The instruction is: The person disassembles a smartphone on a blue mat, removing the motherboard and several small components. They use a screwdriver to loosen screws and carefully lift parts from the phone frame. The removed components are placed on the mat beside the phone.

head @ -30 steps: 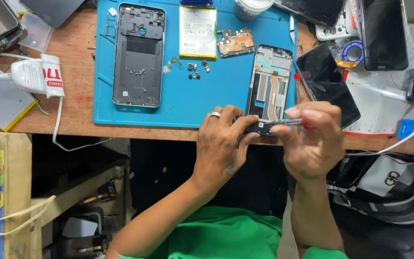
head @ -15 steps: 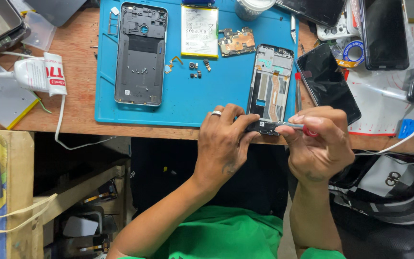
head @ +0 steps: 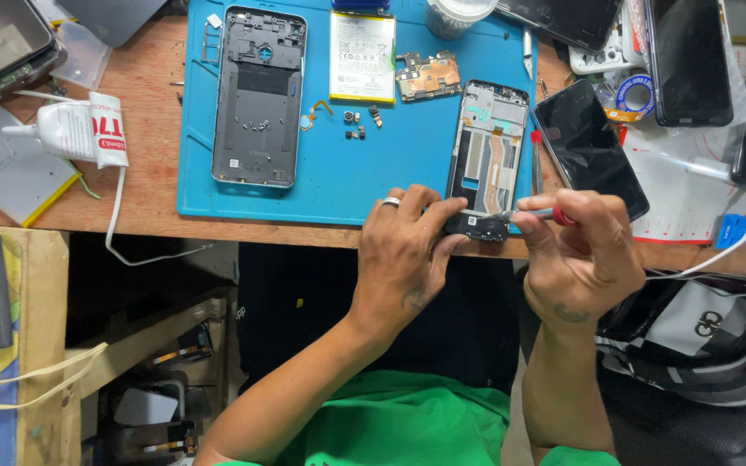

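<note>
Head view, nearest first: the left hand (head: 407,250) pinches the bottom end of an opened phone frame (head: 485,155) at the table's near edge. The right hand (head: 576,255) is closed around a red-handled screwdriver (head: 539,213), its tip at that same end. Farther off, a blue work mat (head: 347,177) holds a grey back cover (head: 258,97) and a battery (head: 362,58).

The left hand (head: 403,250) covers the phone frame (head: 485,155)'s lower corner — the screwdriver (head: 539,212) tip is too small to read, its handle buried in the right hand (head: 576,255); top-edge phones (head: 563,17) are cropped.
</note>
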